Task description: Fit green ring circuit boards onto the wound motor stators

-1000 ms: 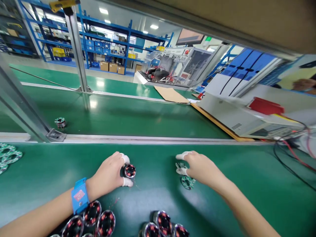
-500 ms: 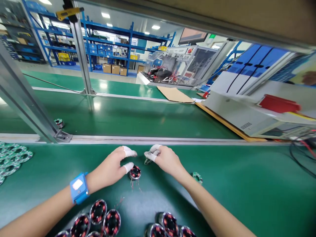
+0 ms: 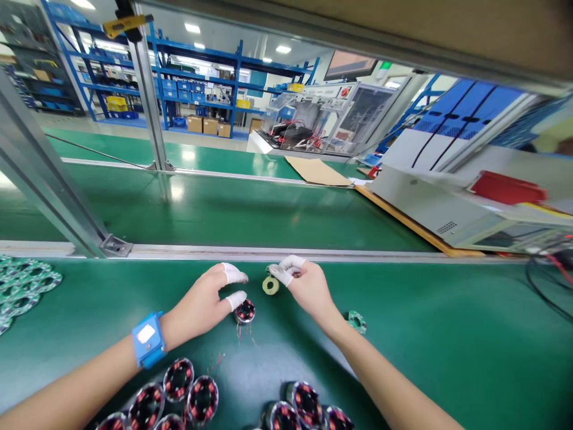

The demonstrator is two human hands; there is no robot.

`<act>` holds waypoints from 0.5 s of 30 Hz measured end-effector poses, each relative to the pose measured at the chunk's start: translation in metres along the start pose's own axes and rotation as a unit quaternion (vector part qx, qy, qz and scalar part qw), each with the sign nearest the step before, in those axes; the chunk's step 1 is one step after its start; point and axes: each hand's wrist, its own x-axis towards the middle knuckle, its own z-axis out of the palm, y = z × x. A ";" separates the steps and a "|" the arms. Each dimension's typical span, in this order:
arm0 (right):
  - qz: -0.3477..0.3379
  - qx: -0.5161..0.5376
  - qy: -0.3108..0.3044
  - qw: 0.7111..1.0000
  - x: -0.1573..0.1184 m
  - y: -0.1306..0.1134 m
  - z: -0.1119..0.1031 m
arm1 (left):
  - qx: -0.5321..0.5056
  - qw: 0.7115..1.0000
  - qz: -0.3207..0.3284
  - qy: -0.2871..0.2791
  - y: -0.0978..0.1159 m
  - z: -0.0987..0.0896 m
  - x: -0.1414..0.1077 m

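Observation:
White finger cots cover the thumb and fingertips of both hands. My left hand is open, thumb and index finger apart, its thumb tip at the edge of a small round coil part with thin wires trailing toward me. To the right, my right hand pinches a small pale yellow-green ring at its upper edge, just above the green mat. A green ring board lies beside my right forearm.
Several copper-wound rings stand near the front edge, with another group to their right. Green ring boards lie overlapped at far left. A metal post and rail cross behind the hands.
My right hand has turned and risen slightly, and the ring it holds now shows its flat face. The small part behind the left post is out of sight. My left hand has barely moved.

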 end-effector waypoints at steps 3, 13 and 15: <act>0.020 0.068 -0.016 0.997 0.002 -0.001 0.005 | -0.010 1.000 -0.002 0.000 0.001 0.003 0.004; 0.074 0.175 -0.068 0.979 -0.014 -0.013 0.019 | -0.193 0.973 -0.123 -0.018 0.005 0.009 0.021; 0.073 0.177 -0.056 0.980 -0.017 -0.014 0.019 | -0.223 0.965 -0.135 -0.022 0.006 0.009 0.020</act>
